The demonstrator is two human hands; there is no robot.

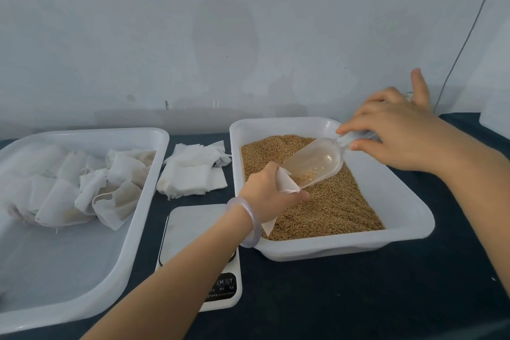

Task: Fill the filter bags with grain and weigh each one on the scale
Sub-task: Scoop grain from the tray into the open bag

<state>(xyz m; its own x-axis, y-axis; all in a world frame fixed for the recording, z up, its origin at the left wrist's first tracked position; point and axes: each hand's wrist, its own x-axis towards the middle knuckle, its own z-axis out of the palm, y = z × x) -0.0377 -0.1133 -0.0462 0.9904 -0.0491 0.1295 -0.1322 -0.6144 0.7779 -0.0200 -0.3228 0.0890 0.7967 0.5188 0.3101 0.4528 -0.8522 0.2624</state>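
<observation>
Your left hand (269, 188) pinches the filter bag (285, 182) above the grain (331, 201) in the tray (405, 201), and your right hand (400, 132) grips the scoop (317, 160), tipped into the bag mouth. If the mouth folds or you tip too quickly, grain may spill beside the bag.

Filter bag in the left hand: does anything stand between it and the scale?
Only the grain tray's left rim, which the filter bag must clear. The scale's visible plate is bare; the left forearm hides part.
</observation>
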